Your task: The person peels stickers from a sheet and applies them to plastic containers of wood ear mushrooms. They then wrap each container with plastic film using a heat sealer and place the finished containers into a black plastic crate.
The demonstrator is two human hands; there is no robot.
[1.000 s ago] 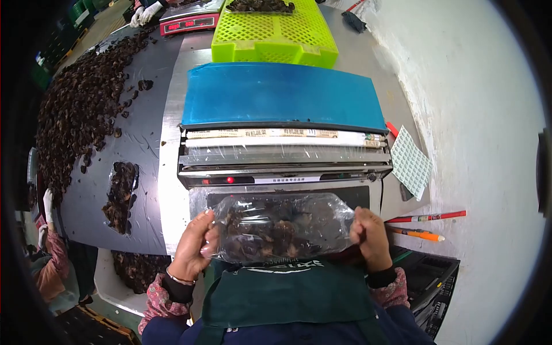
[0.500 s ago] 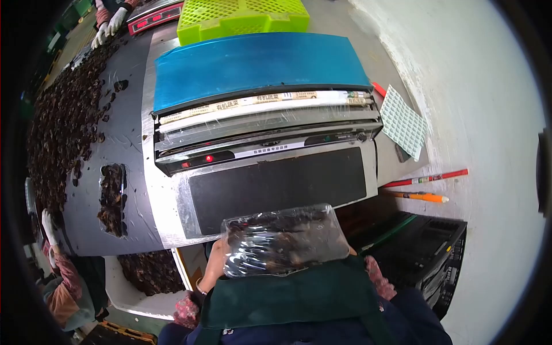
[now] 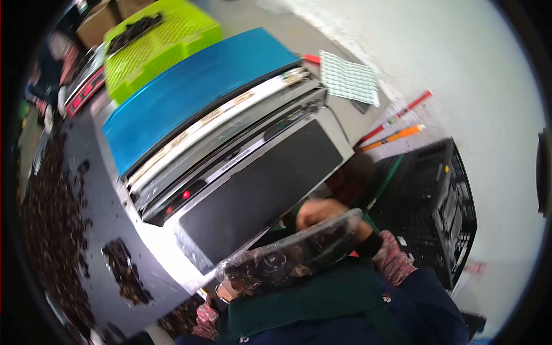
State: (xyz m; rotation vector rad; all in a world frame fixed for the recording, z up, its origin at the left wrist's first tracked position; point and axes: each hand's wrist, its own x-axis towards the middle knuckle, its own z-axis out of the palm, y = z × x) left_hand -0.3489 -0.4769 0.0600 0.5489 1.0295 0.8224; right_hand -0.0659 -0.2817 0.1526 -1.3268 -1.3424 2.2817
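A clear film-wrapped tray [image 3: 287, 257] of dark brown pieces is tilted in front of the apron. My left hand [image 3: 231, 290] is at its lower left end, mostly hidden under it, fingers out of sight. Behind the tray's right end is my right hand [image 3: 328, 215], smeared by motion, its fingers curled near the upper edge; its grip is unclear. Beyond them stands the wrapping machine [image 3: 230, 155] with its black plate [image 3: 264, 192], a film roll and a lit red light.
Black crates [image 3: 422, 201] stand at the right. Dark pieces [image 3: 52, 230] and another filled tray [image 3: 125, 273] lie on the left table. A green crate [image 3: 161, 43], a red scale [image 3: 86, 92], a co-worker, a pale textured sheet [image 3: 349, 79] and an orange marker [image 3: 397, 136] are further off.
The view has turned toward the crates at the right. The wrapped tray has moved from over the machine's front to beside the apron and now tilts. My right hand has come to its far side.
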